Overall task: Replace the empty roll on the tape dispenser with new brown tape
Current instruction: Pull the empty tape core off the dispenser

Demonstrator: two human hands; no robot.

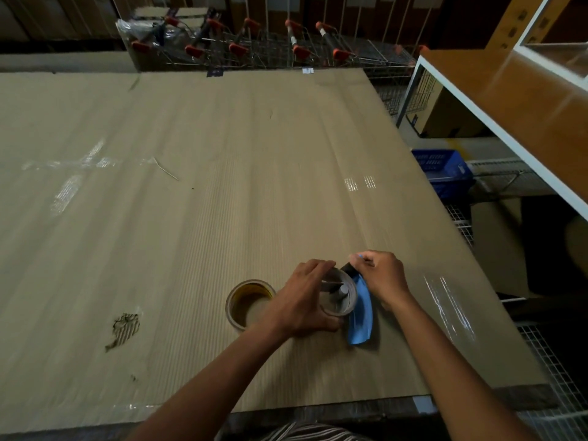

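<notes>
A blue tape dispenser (361, 308) lies on its side on the cardboard-covered table (222, 173). An empty cardboard roll (342, 292) sits around the dispenser's grey hub. My left hand (302, 300) grips that empty roll from the left, thumb and fingers around its rim. My right hand (383, 276) holds the dispenser's front end, fingers closed on it. A new roll of brown tape (249, 302) stands flat on the table just left of my left hand, untouched.
A torn patch (124, 329) marks the cardboard at front left. Shopping carts (270, 43) line the far edge. A brown shelf unit (509, 100), a blue basket (442, 170) and wire racks stand to the right.
</notes>
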